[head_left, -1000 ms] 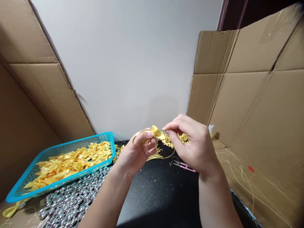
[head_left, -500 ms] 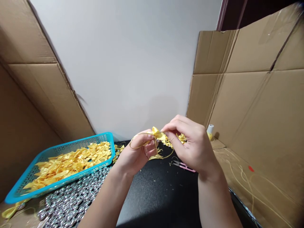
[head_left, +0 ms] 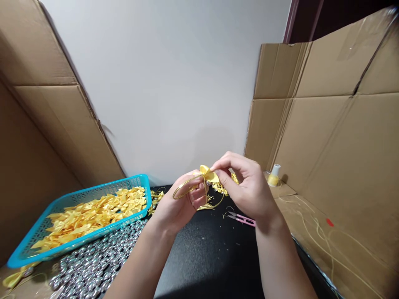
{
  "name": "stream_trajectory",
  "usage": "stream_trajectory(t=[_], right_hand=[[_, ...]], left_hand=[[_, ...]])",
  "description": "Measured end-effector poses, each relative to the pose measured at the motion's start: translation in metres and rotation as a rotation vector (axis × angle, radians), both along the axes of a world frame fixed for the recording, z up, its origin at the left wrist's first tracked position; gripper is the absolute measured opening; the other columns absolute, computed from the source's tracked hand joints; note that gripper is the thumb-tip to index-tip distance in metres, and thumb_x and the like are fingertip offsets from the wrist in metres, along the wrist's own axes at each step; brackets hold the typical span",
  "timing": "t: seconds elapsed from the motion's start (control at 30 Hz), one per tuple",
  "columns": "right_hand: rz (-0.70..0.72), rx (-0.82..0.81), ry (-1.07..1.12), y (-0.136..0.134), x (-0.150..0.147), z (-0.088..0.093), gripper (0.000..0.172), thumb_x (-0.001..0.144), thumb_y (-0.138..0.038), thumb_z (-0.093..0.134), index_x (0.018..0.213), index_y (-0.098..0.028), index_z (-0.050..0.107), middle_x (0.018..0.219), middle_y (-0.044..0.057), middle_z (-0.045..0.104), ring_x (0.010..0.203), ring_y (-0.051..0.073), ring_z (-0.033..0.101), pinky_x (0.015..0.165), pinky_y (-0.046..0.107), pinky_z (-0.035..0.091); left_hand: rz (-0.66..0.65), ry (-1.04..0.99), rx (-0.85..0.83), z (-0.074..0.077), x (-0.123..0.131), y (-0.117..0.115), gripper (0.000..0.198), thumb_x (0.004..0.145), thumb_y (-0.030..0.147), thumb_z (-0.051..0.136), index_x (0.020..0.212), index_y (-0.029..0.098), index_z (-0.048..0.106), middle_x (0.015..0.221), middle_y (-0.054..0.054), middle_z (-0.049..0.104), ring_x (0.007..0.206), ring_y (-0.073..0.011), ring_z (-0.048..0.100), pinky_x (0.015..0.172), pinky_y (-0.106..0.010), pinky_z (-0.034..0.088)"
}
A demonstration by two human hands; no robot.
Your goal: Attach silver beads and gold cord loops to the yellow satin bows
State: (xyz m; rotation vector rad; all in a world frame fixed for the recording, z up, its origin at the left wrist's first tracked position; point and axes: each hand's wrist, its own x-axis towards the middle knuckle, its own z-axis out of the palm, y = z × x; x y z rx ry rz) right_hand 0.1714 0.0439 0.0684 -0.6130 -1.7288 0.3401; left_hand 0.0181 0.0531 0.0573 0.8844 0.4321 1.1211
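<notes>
A small yellow satin ribbon bow (head_left: 212, 177) is between my two hands, above the black tabletop. My left hand (head_left: 179, 203) is closed on the bow from the left, thumb and fingers pressed together at its base. A loop of thin gold cord (head_left: 175, 193) sticks out to the left over my left thumb. More of the cord hangs beneath the bow and curves up toward my right hand (head_left: 246, 182). My right thumb and forefinger are pinched together against the bow's right side, on the cord; their exact grip is partly hidden.
A blue plastic basket (head_left: 146, 195) of yellow ribbon bows stands left, with many silver beads (head_left: 96, 257) before it. Pink thread snips (head_left: 242, 219) lie beyond the black tabletop's (head_left: 212, 257) middle. A yellow thread spool (head_left: 274, 176) and loose cord are on the right cardboard.
The cord loop at left has drawn narrower, and the cord is pulled in closer at the bow. My right hand has shifted slightly left, its fingertips now against the bow.
</notes>
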Motion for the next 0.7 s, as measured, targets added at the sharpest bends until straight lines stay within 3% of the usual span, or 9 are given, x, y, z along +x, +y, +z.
stream_trajectory(t=[0.4, 0.7], right_hand=[[-0.1, 0.107, -0.113, -0.005, 0.0056, 0.0042, 0.016, 0.086, -0.005, 0.054, 0.08, -0.018, 0.061, 0.074, -0.002, 0.056, 0.068, 0.009, 0.053, 0.062, 0.024, 0.042], [-0.072, 0.148, -0.142, -0.0041, 0.0071, 0.005, 0.016, 0.087, -0.003, 0.054, 0.082, -0.017, 0.06, 0.077, -0.001, 0.056, 0.07, 0.008, 0.053, 0.064, 0.024, 0.043]], left_hand=[[0.039, 0.026, 0.009, -0.0004, -0.0006, 0.0004, 0.026, 0.056, 0.02, 0.082, 0.059, 0.015, 0.058, 0.058, 0.006, 0.048, 0.049, -0.0031, 0.035, 0.046, -0.014, 0.035], [-0.018, 0.001, 0.073, -0.0067, -0.0011, 0.0048, 0.023, 0.068, 0.024, 0.075, 0.057, 0.014, 0.057, 0.056, 0.005, 0.045, 0.048, -0.0046, 0.033, 0.044, -0.015, 0.033]])
